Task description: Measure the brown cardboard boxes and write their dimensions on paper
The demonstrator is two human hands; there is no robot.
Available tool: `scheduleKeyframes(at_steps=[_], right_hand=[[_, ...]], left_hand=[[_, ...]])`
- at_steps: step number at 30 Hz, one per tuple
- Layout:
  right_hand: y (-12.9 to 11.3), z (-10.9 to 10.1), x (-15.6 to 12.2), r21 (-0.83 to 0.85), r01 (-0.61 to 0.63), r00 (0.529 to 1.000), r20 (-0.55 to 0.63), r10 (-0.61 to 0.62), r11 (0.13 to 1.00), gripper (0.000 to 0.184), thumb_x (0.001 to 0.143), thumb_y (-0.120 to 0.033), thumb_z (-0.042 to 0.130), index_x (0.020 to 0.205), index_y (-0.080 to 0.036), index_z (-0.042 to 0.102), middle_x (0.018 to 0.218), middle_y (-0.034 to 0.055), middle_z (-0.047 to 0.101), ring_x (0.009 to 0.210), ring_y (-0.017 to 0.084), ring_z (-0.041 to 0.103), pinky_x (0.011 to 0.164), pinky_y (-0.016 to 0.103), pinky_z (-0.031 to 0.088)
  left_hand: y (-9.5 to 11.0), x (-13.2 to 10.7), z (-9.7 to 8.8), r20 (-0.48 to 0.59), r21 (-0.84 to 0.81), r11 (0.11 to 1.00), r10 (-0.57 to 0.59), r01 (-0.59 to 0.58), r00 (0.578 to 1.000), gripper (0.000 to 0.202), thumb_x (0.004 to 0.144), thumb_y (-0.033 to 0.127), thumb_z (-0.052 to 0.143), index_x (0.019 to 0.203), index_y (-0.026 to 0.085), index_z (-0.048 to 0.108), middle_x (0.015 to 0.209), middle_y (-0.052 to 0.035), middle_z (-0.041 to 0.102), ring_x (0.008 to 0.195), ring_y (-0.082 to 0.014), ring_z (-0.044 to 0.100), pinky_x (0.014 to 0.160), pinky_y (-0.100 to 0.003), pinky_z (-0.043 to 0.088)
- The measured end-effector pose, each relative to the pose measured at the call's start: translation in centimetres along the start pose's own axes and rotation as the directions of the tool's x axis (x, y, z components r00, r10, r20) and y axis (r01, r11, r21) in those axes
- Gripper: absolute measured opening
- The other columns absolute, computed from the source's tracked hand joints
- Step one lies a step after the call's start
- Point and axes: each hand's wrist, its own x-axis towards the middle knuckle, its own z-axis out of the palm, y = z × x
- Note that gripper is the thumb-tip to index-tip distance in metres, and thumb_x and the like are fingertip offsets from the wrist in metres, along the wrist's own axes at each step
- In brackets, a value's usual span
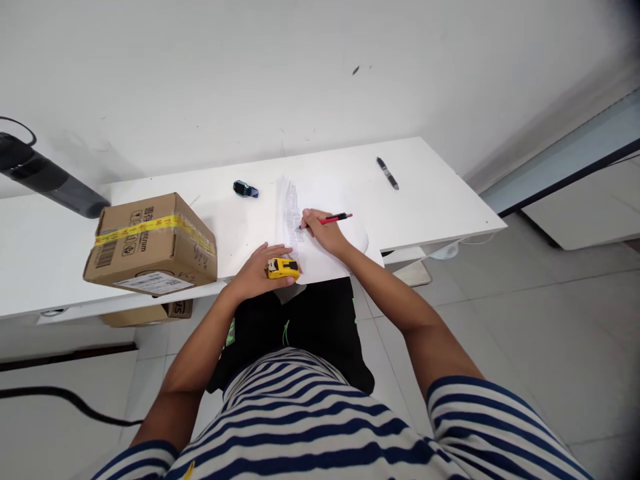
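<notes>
Right hand (325,233): fingers grip pen (336,218)
Left hand (250,275): fingers clasp tape measure (284,269)
Paper (323,263): I see script, blank remainder

I see a navy-and-white striped shirt (305,433) with short, matching sleeves (475,413) and a small yellow mark (189,471) on the left chest. Below it, I make out black bottoms (325,323) with a bright green drawstring (285,332) and a green patch (231,332) on the left leg.
</notes>
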Motion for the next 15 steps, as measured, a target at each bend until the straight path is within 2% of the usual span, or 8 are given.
scheduleKeyframes(at_steps=[3,5,8,12,15], right_hand=[[0.6,0.8,-1.2,0.108,-0.041,0.992,0.12,0.028,0.993,0.063,0.096,-0.073,0.032,0.078,-0.023,0.064,0.058,-0.0025,0.047,0.06,0.016,0.047,0.068,0.033,0.042],[0.8,1.1,-1.5,0.116,-0.046,0.997,0.069,0.038,0.992,0.06,0.095,-0.071,0.037,0.074,-0.022,0.064,0.057,-0.002,0.048,0.06,0.016,0.049,0.069,0.034,0.043],[1.0,1.3,-1.5,0.068,-0.038,0.998,-0.053,0.041,0.997,0.052,0.093,-0.063,0.051,0.06,-0.023,0.053,0.06,-0.0001,0.053,0.065,0.017,0.053,0.068,0.034,0.044],[1.2,1.4,-1.5,0.042,-0.05,0.998,-0.046,0.052,0.998,0.05,0.089,-0.049,0.06,0.054,-0.024,0.037,0.056,-0.0024,0.048,0.06,0.014,0.049,0.06,0.031,0.038],[1.1,1.5,-1.5,0.04,-0.068,0.996,-0.062,0.07,0.997,0.047,0.089,-0.042,0.059,0.053,-0.024,0.034,0.054,-0.0033,0.046,0.059,0.013,0.049,0.06,0.03,0.037]], left_hand=[[-0.3,0.0,0.1,-0.029,-0.021,1.0,-0.001,0.001,1.0,0.063,0.076,0.056,0.077,0.131,0.028,0.065,0.14,-0.0064,0.067,0.141,-0.0295,0.053,0.129,-0.057,0.017],[-0.4,0.1,0.3,-0.057,-0.043,0.999,-0.003,0.0,0.998,0.06,0.076,0.055,0.078,0.128,0.028,0.067,0.137,-0.0061,0.069,0.139,-0.0299,0.055,0.129,-0.057,0.019],[-0.5,0.2,0.4,-0.061,-0.055,0.998,-0.007,0.004,0.998,0.058,0.076,0.055,0.077,0.127,0.028,0.067,0.136,-0.0059,0.069,0.139,-0.0297,0.056,0.128,-0.057,0.019],[-0.6,0.1,0.3,-0.018,-0.018,1.0,-0.004,0.004,1.0,0.06,0.079,0.058,0.074,0.13,0.028,0.064,0.138,-0.0037,0.068,0.141,-0.0265,0.053,0.129,-0.053,0.019],[-0.5,0.0,0.3,0.003,-0.003,1.0,-0.005,0.005,1.0,0.06,0.08,0.059,0.072,0.131,0.028,0.063,0.14,-0.0027,0.066,0.143,-0.0242,0.051,0.13,-0.049,0.018]])
